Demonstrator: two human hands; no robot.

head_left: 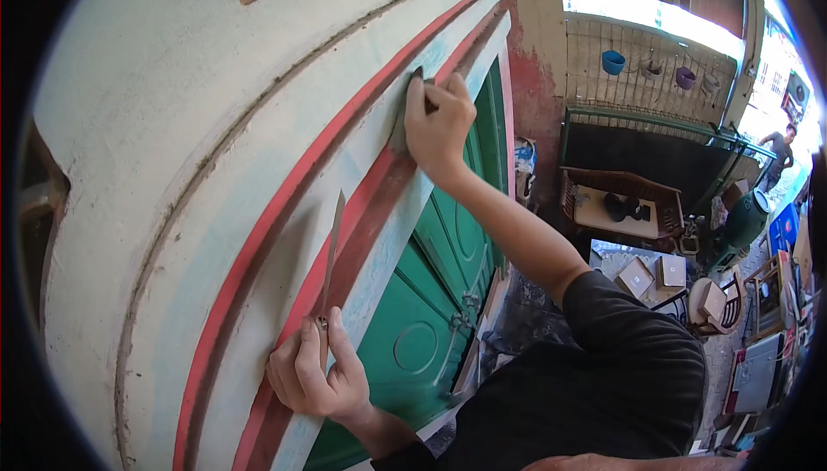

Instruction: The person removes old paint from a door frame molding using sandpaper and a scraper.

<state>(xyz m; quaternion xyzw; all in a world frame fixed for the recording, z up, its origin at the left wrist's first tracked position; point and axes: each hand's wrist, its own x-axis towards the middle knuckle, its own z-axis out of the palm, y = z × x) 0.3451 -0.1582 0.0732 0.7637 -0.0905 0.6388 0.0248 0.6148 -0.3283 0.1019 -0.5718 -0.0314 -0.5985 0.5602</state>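
A curved plaster arch moulding [172,144], off-white with rough grooves and a red painted band [284,213], fills the frame above a green panelled door [413,333] and a cluttered yard far below. The band runs diagonally from lower left to upper right, and both hands work along that line. The right hand [439,122] sits higher up, fingers [455,92] closed over a flat grey sanding block [403,122] pressed against the band, its long axis following the curve. The left hand [314,376] is lower and closer to the camera, fingers [301,368] pinched around the handle of a narrow metal blade [332,251] whose tip points up the band toward the block, lying nearly flat on the wet-looking dark red paint. A black sleeve [637,333] covers the right shoulder. Another person [780,154] stands well apart by the railings.
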